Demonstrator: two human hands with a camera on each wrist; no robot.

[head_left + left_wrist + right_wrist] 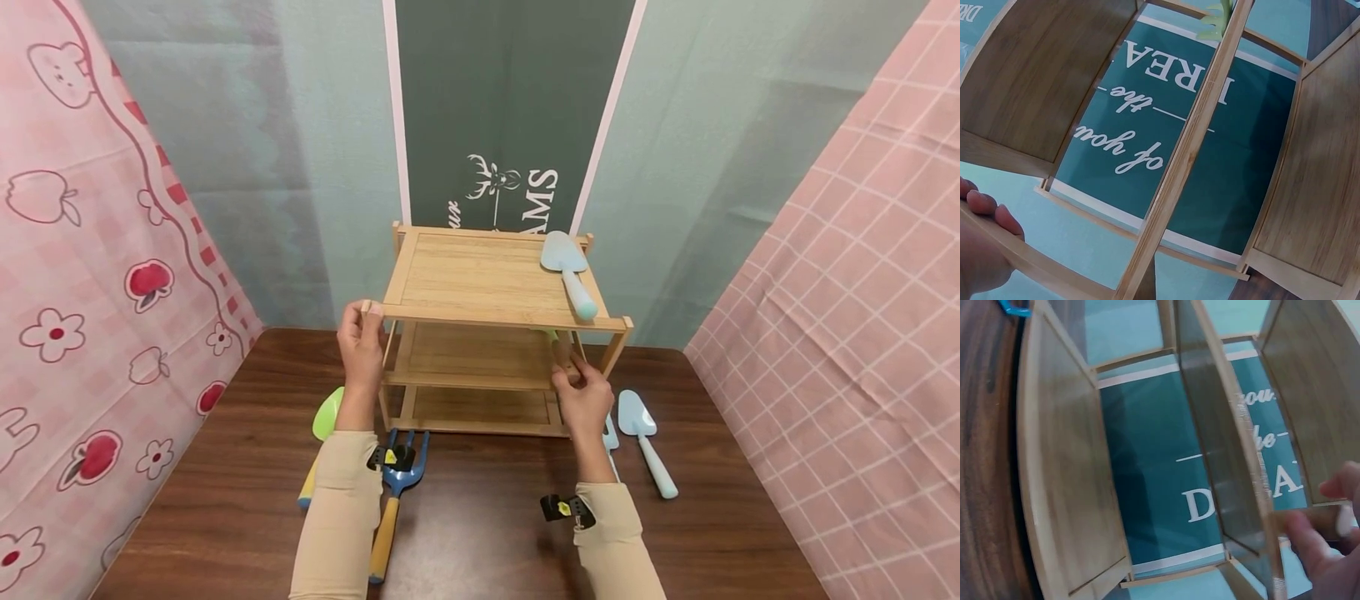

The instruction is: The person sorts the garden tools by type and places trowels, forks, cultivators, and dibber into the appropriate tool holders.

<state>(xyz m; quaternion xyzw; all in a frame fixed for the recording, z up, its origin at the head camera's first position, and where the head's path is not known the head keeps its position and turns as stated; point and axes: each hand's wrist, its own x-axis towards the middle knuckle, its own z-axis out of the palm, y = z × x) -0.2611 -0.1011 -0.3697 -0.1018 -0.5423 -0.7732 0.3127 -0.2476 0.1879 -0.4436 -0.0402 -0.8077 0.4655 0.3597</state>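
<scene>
A three-tier wooden shelf rack (480, 312) stands on the table. My left hand (362, 337) grips the front left corner of its top board, with fingers curled over the rail in the left wrist view. At the right side of the middle tier, my right hand (583, 400) pinches the wooden handle (1316, 520) of a garden tool. The tool's light green, pronged head (1215, 25) shows in the left wrist view, inside the rack. On the top board lies a pale blue trowel (567, 271), its handle toward the front right.
A blue garden fork (397, 500) and a green-headed tool (327, 417) lie on the table to the left, partly behind my left arm. On the right are a pale blue trowel (647, 442) and another blue tool (611, 437), mostly hidden. Curtains surround the table.
</scene>
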